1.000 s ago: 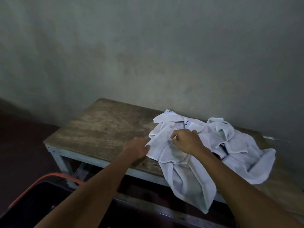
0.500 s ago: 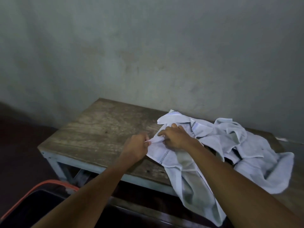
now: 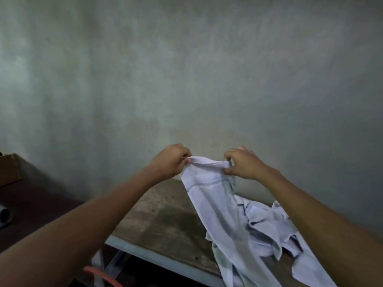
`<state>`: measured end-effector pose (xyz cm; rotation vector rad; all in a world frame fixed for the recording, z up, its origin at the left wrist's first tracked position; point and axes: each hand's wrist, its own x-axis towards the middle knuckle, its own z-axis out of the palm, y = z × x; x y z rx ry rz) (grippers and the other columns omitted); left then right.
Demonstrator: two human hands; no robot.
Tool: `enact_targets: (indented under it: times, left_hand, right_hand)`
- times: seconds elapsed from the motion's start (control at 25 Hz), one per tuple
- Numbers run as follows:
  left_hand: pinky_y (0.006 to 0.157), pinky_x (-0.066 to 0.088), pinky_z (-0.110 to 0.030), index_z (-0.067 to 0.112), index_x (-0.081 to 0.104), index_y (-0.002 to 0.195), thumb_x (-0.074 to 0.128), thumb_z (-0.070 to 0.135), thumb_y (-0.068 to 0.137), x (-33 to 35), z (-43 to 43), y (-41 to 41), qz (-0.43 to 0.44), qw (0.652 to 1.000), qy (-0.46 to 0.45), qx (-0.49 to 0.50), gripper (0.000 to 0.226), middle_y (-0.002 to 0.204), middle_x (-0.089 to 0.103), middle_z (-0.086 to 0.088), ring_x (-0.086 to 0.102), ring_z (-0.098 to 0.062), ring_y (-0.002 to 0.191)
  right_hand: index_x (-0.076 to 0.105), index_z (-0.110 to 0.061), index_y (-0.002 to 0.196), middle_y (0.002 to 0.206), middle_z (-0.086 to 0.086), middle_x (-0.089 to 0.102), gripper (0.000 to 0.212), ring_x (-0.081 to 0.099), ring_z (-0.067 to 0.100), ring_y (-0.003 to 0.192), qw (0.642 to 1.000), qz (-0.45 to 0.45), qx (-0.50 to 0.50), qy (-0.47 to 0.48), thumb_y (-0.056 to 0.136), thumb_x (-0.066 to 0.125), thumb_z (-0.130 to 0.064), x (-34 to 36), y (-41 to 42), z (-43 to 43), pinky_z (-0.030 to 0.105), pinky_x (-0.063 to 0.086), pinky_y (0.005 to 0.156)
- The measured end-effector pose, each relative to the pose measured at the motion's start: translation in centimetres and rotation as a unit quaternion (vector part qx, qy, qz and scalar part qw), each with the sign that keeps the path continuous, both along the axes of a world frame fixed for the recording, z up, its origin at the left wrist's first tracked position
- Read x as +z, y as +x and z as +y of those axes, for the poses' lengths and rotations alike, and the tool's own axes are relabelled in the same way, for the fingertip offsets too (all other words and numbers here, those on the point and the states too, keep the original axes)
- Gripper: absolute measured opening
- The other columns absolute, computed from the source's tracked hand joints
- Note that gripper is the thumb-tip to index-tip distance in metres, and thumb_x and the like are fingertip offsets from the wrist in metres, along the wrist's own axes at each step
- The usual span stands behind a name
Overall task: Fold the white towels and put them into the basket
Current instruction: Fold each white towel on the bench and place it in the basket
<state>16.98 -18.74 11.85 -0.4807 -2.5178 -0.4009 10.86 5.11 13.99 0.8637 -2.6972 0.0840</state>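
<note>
**open the towel fully before the first fold**

nearest, below the table (image 3: 157,252) and its front edge, an orange curve that looks like the rim of the basket (image 3: 99,274) peeks out; little of it shows. toward the right end of the wooden top, the other white towels lie in a crumpled pile (image 3: 267,222). one towel (image 3: 209,201) hangs above them by its top hem, with its tail trailing over the front edge. the left hand (image 3: 171,160) pinches one end of the hem and the right hand (image 3: 245,165) pinches the other. the hands are close together, so the hem sags in a roll between them. a grey wall (image 3: 186,79) stands behind.

as i judge it, the pinches should slide apart to the true corners. the tail should be lifted clear so it drags nothing off the pile, and the towel then laid flat on the bare left part of the top.
</note>
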Motion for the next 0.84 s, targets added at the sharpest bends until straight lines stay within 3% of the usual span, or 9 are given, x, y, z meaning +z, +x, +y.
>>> enact_targets:
  times: [0.16, 0.24, 0.4, 0.48, 0.68, 0.84]
  left_hand:
    - [0.072, 0.045, -0.036, 0.012, 0.063, 0.094, 0.049, 0.029, 0.089, 4.9, -0.7, 1.6, 0.068, 0.996, -0.01, 0.056, 0.023, 0.092, 0.069, -0.011, 0.062, -0.033, 0.089]
    - [0.073, 0.044, -0.035, 0.014, 0.064, 0.096, 0.053, 0.025, 0.091, 6.6, -0.5, 2.4, 0.077, 0.994, 0.001, 0.078, 0.016, 0.094, 0.07, -0.011, 0.062, -0.032, 0.091]
    - [0.073, 0.048, -0.036, 0.014, 0.066, 0.094, 0.056, 0.023, 0.089, 9.0, -0.4, 3.5, 0.083, 0.993, 0.038, 0.075, 0.015, 0.093, 0.071, -0.01, 0.063, -0.031, 0.089]
    - [0.072, 0.048, -0.035, 0.014, 0.066, 0.093, 0.057, 0.023, 0.089, 9.8, -0.2, 4.1, 0.086, 0.993, 0.037, 0.073, 0.014, 0.093, 0.071, -0.009, 0.063, -0.029, 0.087]
    - [0.073, 0.049, -0.035, 0.016, 0.067, 0.094, 0.056, 0.023, 0.089, 11.3, 1.1, 5.4, 0.097, 0.994, -0.003, 0.051, 0.014, 0.094, 0.071, -0.006, 0.063, -0.027, 0.088]
    - [0.068, 0.041, -0.026, 0.011, 0.069, 0.093, 0.059, 0.016, 0.088, 11.5, 2.5, 6.0, 0.077, 0.997, 0.009, -0.002, 0.012, 0.092, 0.072, -0.006, 0.062, -0.019, 0.082]
  right_hand:
    - [0.051, -0.026, 0.075, 0.086, -0.005, 0.056, 0.027, 0.039, 0.018, 0.095, 1.0, -0.008, 0.008, -0.011, 0.078, 0.067, -0.048, 5.0, 2.3, 0.4, 0.032, 0.027, 0.078]
    - [0.046, -0.028, 0.067, 0.074, -0.01, 0.051, 0.03, 0.039, 0.015, 0.089, 0.999, -0.031, 0.009, -0.027, 0.077, 0.07, -0.043, 6.4, 3.2, 0.7, 0.033, 0.027, 0.079]
    - [0.059, -0.02, 0.072, 0.075, -0.004, 0.064, 0.025, 0.056, 0.013, 0.074, 0.977, -0.128, 0.058, -0.162, 0.067, 0.08, -0.032, 8.0, 4.0, 1.9, 0.036, 0.038, 0.081]
    - [0.064, -0.018, 0.076, 0.082, 0.004, 0.068, 0.021, 0.058, 0.015, 0.076, 0.956, -0.184, 0.076, -0.215, 0.068, 0.082, -0.021, 8.6, 4.9, 2.6, 0.034, 0.043, 0.079]
    - [0.072, -0.023, 0.082, 0.081, -0.003, 0.069, 0.01, 0.06, 0.011, 0.073, 0.969, -0.193, 0.057, -0.144, 0.075, 0.077, -0.02, 9.9, 7.1, 4.6, 0.027, 0.045, 0.068]
    - [0.064, -0.016, 0.076, 0.076, -0.001, 0.061, 0.014, 0.055, 0.011, 0.073, 0.944, -0.252, 0.066, -0.201, 0.079, 0.067, -0.003, 9.8, 8.6, 5.0, 0.023, 0.042, 0.067]
